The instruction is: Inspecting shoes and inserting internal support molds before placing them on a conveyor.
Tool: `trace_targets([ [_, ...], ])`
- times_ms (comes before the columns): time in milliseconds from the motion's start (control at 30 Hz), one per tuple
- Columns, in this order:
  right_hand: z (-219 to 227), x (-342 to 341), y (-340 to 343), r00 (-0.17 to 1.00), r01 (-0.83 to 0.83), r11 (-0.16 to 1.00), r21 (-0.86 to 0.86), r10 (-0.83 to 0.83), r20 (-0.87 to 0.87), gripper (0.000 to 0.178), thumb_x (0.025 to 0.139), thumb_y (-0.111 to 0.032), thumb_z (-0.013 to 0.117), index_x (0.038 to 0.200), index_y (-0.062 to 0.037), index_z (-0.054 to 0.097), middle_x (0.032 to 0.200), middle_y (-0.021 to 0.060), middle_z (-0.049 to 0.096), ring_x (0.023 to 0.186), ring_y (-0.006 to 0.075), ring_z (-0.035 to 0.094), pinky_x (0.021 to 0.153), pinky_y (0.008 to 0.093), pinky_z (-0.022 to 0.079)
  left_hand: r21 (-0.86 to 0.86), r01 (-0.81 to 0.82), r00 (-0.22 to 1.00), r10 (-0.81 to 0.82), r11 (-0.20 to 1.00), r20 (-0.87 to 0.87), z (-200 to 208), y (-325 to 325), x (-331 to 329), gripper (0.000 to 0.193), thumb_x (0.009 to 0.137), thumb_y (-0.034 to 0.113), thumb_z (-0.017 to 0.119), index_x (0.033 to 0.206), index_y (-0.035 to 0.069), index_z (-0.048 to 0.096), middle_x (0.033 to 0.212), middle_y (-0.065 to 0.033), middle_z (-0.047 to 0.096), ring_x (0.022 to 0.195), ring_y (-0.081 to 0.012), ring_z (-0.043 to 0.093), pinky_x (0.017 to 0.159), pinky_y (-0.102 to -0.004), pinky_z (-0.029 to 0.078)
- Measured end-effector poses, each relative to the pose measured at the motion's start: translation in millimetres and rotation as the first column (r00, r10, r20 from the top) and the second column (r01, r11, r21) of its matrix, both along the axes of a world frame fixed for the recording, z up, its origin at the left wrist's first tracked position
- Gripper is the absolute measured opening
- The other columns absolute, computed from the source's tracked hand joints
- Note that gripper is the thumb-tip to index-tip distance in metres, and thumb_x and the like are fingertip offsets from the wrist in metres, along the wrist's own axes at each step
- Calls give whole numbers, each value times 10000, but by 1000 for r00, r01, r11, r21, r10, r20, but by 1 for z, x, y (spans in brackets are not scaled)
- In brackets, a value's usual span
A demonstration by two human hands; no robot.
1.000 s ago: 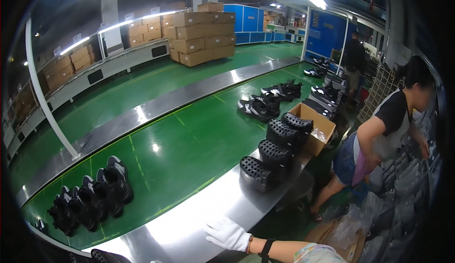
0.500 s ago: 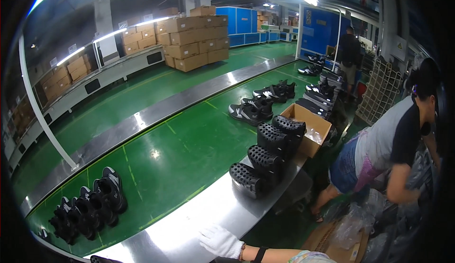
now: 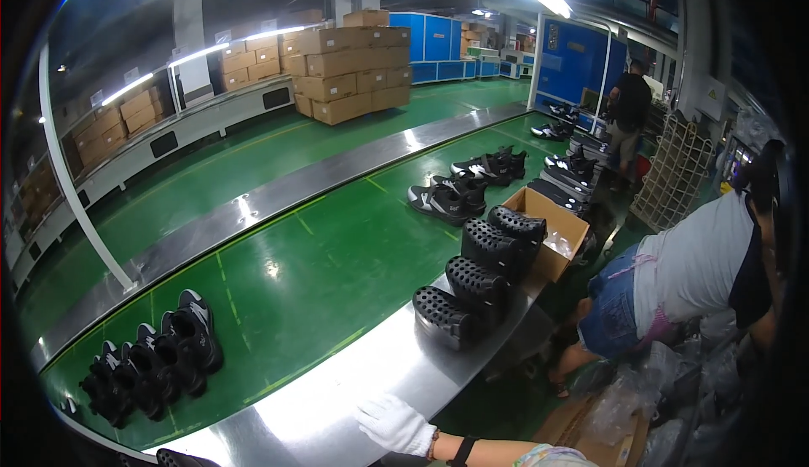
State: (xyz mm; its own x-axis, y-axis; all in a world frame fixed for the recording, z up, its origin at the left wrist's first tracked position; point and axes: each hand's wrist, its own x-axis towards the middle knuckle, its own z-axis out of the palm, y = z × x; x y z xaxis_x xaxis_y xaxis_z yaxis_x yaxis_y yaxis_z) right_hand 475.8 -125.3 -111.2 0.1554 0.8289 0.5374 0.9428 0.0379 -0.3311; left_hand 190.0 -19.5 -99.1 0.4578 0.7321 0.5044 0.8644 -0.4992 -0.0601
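My right hand point(image 3: 396, 425), in a white knit glove, rests flat on the shiny steel edge point(image 3: 329, 391) of the line, fingers stretched out and nothing held. A black band point(image 3: 462, 450) is around its wrist. Nearest to it, farther along the steel, several black clogs point(image 3: 442, 317) with round holes stand in a row. Another dark clog point(image 3: 179, 459) is cut off by the lower edge. On the green belt point(image 3: 303, 298) at left sits a group of black and grey sneakers point(image 3: 195, 332). My left hand is out of sight.
Beyond the clogs stands an open cardboard box point(image 3: 560, 244) with clear plastic inside. More sneakers point(image 3: 447, 197) sit on the belt. A co-worker point(image 3: 691, 273) bends over plastic bags point(image 3: 640, 391) at right; another person point(image 3: 628, 113) stands farther back. Stacked cartons point(image 3: 354, 67) stand across the floor.
The co-worker at right has bent lower and turned farther away, the arm no longer showing in front. My gloved hand stays on the steel; the view has shifted slightly.
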Motion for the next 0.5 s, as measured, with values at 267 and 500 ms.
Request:
trace_targets([
  [267, 2, 0, 0, 1000, -9, 999, 43, 9, 6, 246, 869, -156, 653, 1072, -17, 646, 1091, 139, 646, 1026, 309, 629, 932, 404, 506, 86, 25, 999, -28, 996, 37, -7, 0, -3, 134, 893, 73, 737, 958, -43, 724, 909, -178, 723, 788, -321, 704, 722, -431, 605],
  [500, 2, 0, -1, 1000, -3, 1000, -2, 3, 5, 197, 869, -151, 654, 1024, -31, 641, 1068, 133, 644, 996, 302, 629, 896, 398, 509, 86, 23, 999, -26, 996, 38, -12, 1, -4, 155, 892, 88, 739, 980, -38, 726, 906, -180, 724, 796, -320, 703, 735, -430, 599],
])
